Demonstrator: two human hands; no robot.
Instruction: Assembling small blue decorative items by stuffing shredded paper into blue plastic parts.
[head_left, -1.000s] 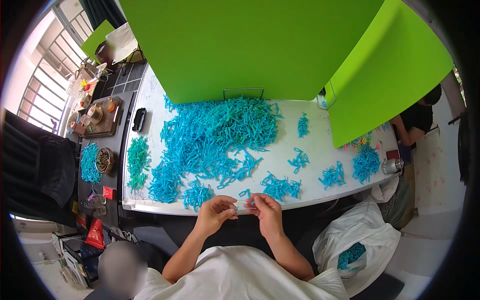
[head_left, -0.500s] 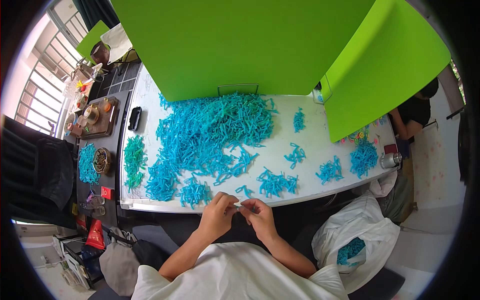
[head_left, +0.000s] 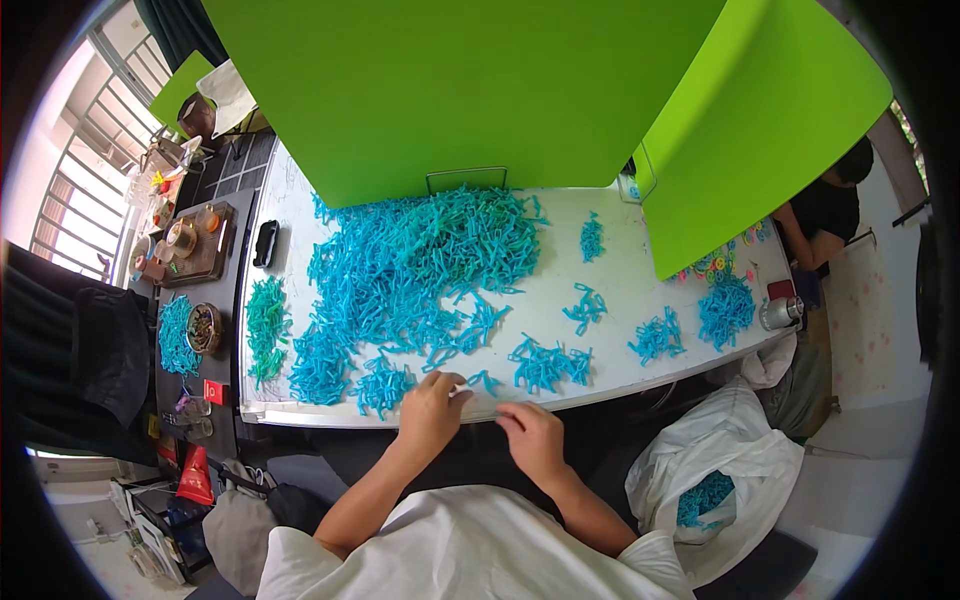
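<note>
My left hand point(head_left: 432, 412) is at the table's front edge, beside a small cluster of blue plastic pieces point(head_left: 485, 381). Its fingers bend toward the right, with a small gap between thumb and forefinger, and I see nothing in them. To the right of it, just off the edge, is my right hand point(head_left: 536, 437). Its fingers are curled, and thumb and forefinger are close together; anything between them is too small to make out. A small blue heap point(head_left: 384, 387) touches the area left of my left hand, and another heap point(head_left: 545, 364) lies beyond my right hand.
A big blue-green pile point(head_left: 420, 255) covers the middle of the white table point(head_left: 560, 215). Green panels point(head_left: 470, 90) stand behind it. Smaller heaps point(head_left: 727, 312) lie at the right. A white sack point(head_left: 760, 465) holding blue pieces is at the lower right. Another person point(head_left: 835, 205) sits far right.
My hands were close together with fingertips nearly meeting; they are now apart. The left has shifted up toward the small cluster, the right has moved rightward. The view has shifted slightly.
</note>
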